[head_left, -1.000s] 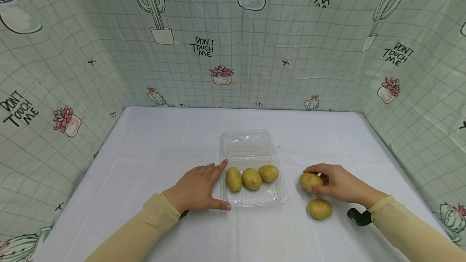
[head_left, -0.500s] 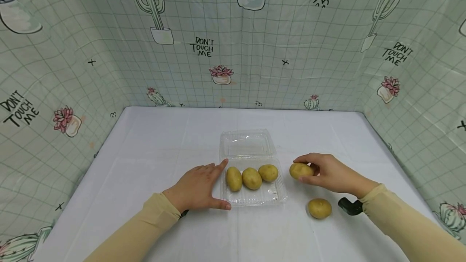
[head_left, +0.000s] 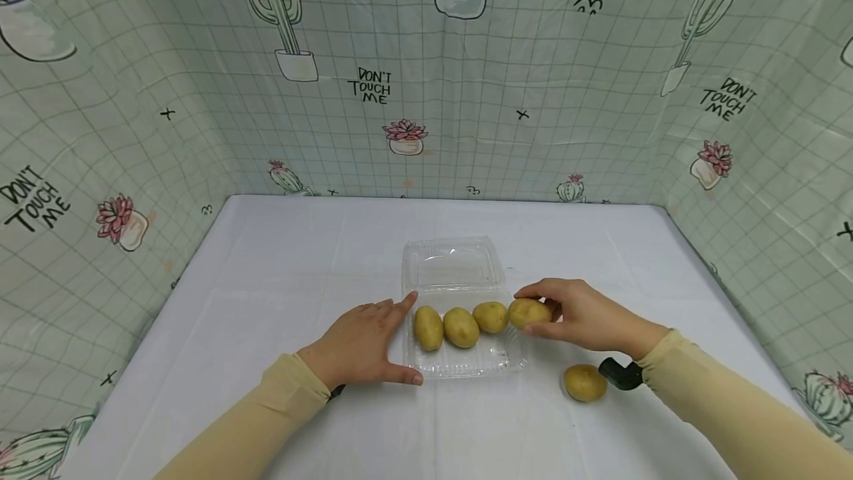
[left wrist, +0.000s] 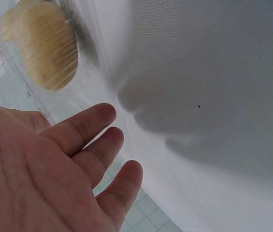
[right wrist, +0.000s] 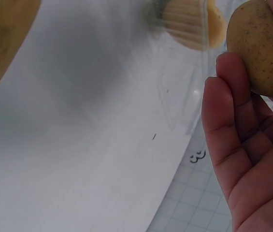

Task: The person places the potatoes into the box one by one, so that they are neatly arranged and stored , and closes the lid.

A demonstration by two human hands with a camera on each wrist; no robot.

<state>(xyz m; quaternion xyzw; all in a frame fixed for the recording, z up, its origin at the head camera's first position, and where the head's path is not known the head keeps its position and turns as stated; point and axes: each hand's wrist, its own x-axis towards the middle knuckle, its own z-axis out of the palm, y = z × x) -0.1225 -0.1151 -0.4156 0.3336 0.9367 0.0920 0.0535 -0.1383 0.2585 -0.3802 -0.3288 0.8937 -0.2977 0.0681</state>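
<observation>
Tan sleeve (head_left: 233,421) first, left of the clear container (head_left: 460,367), and out of it comes the left hand (head_left: 363,343), fingers straight, thumb spread wide, framing the container's left edge; whether it presses there, I can't tell. A light brace on that rim looks wise, since such thin plastic would probably slide at a nudge. Inside the container, a first potato (head_left: 428,328), a second potato (head_left: 461,327) and a third potato (head_left: 491,317) sit in a row, with the open lid (head_left: 453,261) behind them. And now the action: over the container's right edge, a fourth potato (head_left: 529,313), pinched between thumb and fingers of the right hand (head_left: 589,317)! It's close beside the third; contact is unclear. Best keep it above the rim, I'd say, and lower it gently rather than shove its neighbour. Outside, to the container's right and nearer the wearer, waits a loose potato (head_left: 585,383), the black wrist piece (head_left: 621,374) just beside it, so mind that forearm.
</observation>
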